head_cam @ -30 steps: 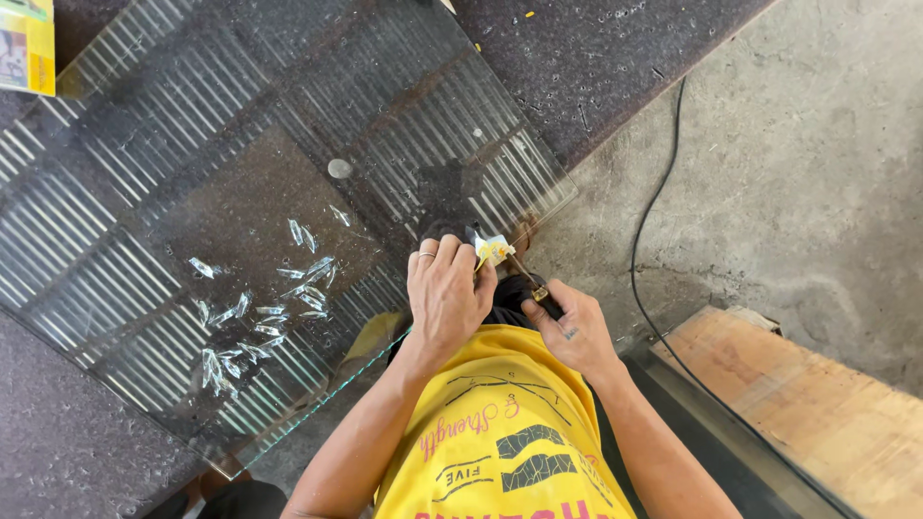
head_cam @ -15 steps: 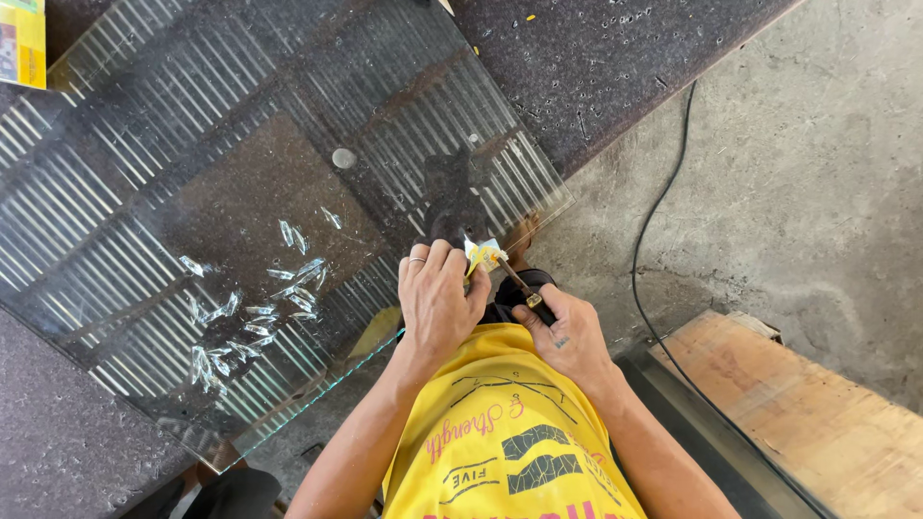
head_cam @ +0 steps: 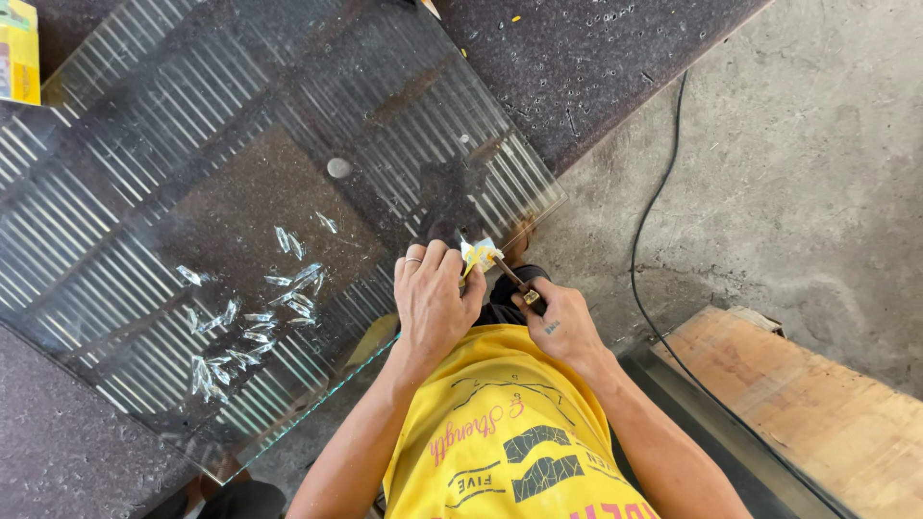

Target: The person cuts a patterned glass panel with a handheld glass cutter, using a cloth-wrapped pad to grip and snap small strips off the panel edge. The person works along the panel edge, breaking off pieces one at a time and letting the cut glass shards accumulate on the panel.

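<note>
At the far left, a yellow box (head_cam: 19,53) sits at the corner of the dark desk (head_cam: 577,58). A large sheet of ribbed glass (head_cam: 192,144) lies flat across the desk, and a scatter of small clear glass chips (head_cam: 255,312) rests on it, well apart from the hands. The near edge of the glass runs diagonally toward the person's yellow shirt (head_cam: 500,432).

The left hand (head_cam: 435,303) lies at the glass edge, a ring on one finger, its fingers curled closed and pinching a small yellow-white piece (head_cam: 478,255) between the tips. That piece sits just beyond the fingertips, right at the rim of the glass, touching the tip of the tool.

The right hand (head_cam: 562,322) is just beside the left, its fingers wrapped closed around a slim dark-handled tool (head_cam: 514,282), which angles up and left so its tip meets the yellow-white piece.

Further right, a black cable (head_cam: 654,202) trails over the concrete floor (head_cam: 798,144), and a wooden board (head_cam: 817,404) lies at the lower right.
</note>
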A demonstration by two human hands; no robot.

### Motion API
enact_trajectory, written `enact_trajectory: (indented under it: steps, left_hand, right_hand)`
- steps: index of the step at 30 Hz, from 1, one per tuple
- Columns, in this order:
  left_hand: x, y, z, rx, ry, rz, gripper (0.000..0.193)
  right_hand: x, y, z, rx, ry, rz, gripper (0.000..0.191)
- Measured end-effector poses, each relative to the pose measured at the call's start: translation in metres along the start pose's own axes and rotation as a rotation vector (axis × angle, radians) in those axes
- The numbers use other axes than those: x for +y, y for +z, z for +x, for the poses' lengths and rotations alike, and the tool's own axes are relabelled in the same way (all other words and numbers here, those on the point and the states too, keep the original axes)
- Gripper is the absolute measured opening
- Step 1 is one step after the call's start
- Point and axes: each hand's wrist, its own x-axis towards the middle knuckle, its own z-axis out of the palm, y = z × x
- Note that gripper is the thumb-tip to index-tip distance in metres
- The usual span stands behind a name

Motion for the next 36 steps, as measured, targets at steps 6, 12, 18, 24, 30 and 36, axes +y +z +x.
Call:
enact_trajectory:
  steps: [6, 12, 18, 24, 30, 36]
  left_hand:
    - [-0.001, 0.001, 0.000, 0.028, 0.021, -0.011, 0.022]
    - [0.003, -0.004, -0.003, 0.018, 0.049, -0.046, 0.019]
    - [0.025, -0.027, -0.043, -0.169, -0.064, -0.252, 0.019]
    - [0.001, -0.060, -0.055, -0.197, -0.453, -0.576, 0.015]
    - [-0.038, -0.068, -0.070, -0.086, -0.725, -0.818, 0.016]
    - [-0.069, -0.065, -0.092, 0.193, -0.900, -0.935, 0.020]
  right_hand:
    - [0.007, 0.002, 0.001, -0.025, 0.043, -0.006, 0.014]
    - [0.007, 0.010, -0.007, 0.061, 0.034, 0.037, 0.018]
    - [-0.009, -0.023, -0.070, 0.187, -0.176, -0.126, 0.043]
    - [-0.035, -0.005, -0.055, 0.134, -0.247, -0.155, 0.037]
    - [-0.069, 0.015, -0.021, 0.044, -0.453, -0.196, 0.029]
    - [-0.073, 0.016, -0.014, -0.005, -0.552, -0.058, 0.030]
